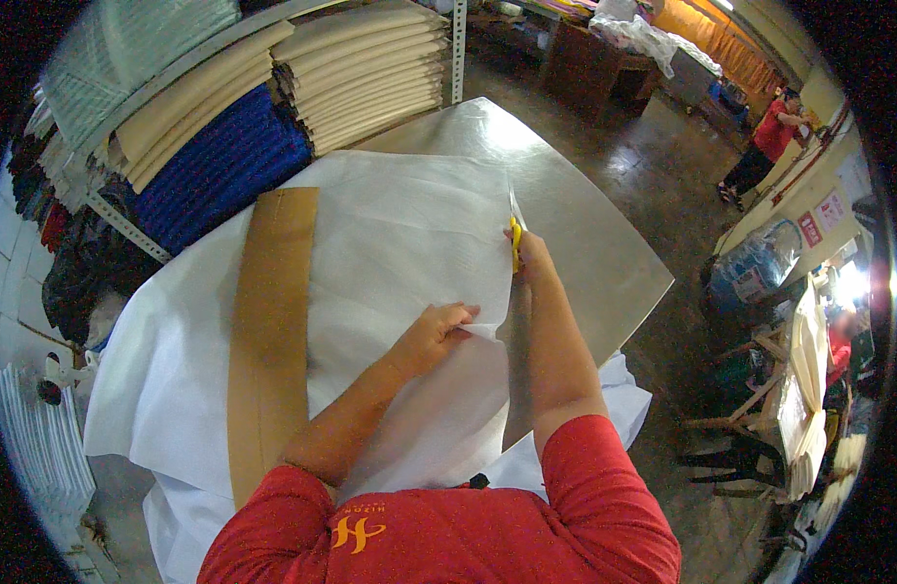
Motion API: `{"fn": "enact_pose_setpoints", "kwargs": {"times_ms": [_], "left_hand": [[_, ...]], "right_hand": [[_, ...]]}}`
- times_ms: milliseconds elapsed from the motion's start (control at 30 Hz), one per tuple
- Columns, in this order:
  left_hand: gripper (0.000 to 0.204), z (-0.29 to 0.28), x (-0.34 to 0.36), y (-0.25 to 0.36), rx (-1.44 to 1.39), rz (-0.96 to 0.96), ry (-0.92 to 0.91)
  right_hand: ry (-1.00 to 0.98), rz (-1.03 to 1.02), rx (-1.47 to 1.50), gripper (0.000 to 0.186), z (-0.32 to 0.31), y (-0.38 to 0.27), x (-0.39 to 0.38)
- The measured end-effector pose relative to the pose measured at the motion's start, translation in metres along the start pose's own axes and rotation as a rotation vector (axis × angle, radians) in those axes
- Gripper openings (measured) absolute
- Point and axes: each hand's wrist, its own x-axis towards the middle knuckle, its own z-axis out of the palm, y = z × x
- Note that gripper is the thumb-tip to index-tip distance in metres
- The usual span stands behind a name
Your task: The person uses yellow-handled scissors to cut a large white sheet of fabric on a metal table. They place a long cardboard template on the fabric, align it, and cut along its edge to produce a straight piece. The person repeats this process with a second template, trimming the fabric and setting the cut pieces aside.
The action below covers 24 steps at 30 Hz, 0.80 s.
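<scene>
White fabric (pixel 409 224) lies spread over a smooth metal-topped table (pixel 604 243), its far right edge running beside the bare tabletop. My right hand (pixel 534 255) is closed round the yellow handles of a pair of scissors (pixel 515 238), whose blades point away from me along the fabric's right edge. Nearer to me, my left hand (pixel 440 329) pinches the fabric near its cut edge, lifting a small fold between thumb and fingers. A long brown cardboard strip (pixel 271 331) rests on the fabric to the left of my left forearm.
Shelves at the far left hold stacks of folded cream cloth (pixel 366 73) and blue cloth (pixel 219 165). A person in a red shirt (pixel 774 136) stands by the far right wall. Chairs (pixel 735 462), a blue wrapped bundle (pixel 755 261) and a cream-covered table (pixel 806 389) are at the right.
</scene>
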Motion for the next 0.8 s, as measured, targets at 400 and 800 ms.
{"fn": "enact_pose_setpoints", "kwargs": {"times_ms": [400, 800], "left_hand": [[0.022, 0.003, 0.0, 0.002, -0.094, -0.021, 0.04], [0.037, 0.0, -0.004, -0.008, -0.054, -0.058, -0.045]], "right_hand": [[0.001, -0.124, -0.287, 0.04, -0.004, 0.011, 0.031], [0.056, 0.013, -0.009, 0.033, 0.006, -0.005, 0.033]]}}
